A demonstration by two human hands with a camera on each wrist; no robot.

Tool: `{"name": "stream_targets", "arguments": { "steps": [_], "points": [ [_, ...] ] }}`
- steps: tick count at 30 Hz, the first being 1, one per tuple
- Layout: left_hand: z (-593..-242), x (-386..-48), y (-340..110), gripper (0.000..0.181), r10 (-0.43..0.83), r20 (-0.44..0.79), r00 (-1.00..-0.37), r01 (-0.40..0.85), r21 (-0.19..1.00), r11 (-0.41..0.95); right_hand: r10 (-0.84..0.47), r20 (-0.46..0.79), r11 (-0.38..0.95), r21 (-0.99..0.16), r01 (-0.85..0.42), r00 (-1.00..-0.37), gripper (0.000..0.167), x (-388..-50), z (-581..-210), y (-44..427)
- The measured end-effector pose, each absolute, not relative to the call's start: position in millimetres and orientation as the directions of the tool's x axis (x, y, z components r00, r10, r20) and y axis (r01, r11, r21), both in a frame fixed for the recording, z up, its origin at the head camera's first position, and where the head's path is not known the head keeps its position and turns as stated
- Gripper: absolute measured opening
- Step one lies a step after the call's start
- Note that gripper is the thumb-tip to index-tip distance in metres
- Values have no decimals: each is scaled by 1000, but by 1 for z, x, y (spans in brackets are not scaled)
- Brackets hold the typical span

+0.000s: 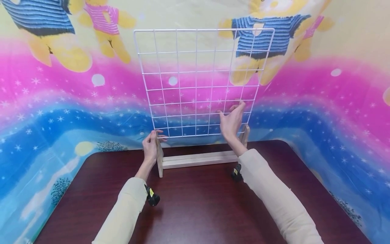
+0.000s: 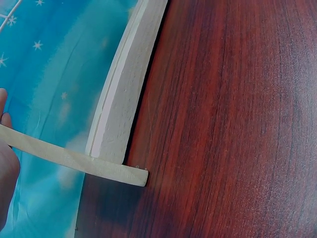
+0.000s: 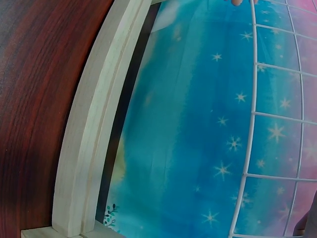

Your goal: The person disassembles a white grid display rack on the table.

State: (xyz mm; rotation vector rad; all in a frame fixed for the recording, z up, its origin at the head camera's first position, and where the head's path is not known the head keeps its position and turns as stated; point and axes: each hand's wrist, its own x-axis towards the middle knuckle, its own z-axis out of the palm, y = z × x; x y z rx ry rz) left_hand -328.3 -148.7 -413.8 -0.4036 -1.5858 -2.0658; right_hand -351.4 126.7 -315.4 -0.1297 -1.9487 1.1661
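A white wire grid (image 1: 196, 86) stands upright between two wooden side pieces joined by a pale wooden bar (image 1: 199, 160). My left hand (image 1: 150, 145) grips the top of the left side piece (image 1: 159, 157) at the grid's lower left corner, thumb on the near side and fingers behind. My right hand (image 1: 232, 123) is at the grid's lower right, its thumb and fingers on the wires. The left wrist view shows the side piece (image 2: 74, 157) meeting the bar (image 2: 121, 94). In the right wrist view, the grid's bottom wire (image 3: 253, 99) hangs apart from the bar (image 3: 89, 129).
The dark red wooden table (image 1: 195, 206) lies under the stand. A printed cloth (image 1: 115, 84) with bears and snowflakes hangs behind the table and along both sides. Small black cameras (image 1: 152, 196) sit at both wrists.
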Motion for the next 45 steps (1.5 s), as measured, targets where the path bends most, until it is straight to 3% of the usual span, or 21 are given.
{"name": "stream_targets", "arguments": {
  "steps": [21,32,45],
  "points": [
    [-431,-347,-158,48,-255,489,-834,546,799,-253,470,602,538,-775,-332,-645,65,-353,-299,119],
    [-418,-329,-156,53,-215,498,-840,535,825,-180,473,589,515,-788,-337,-655,67,-350,-294,118],
    [-415,-327,-151,39,-199,478,-856,511,839,-185,488,588,491,-796,-353,-645,66,-351,-294,127]
  ]
}}
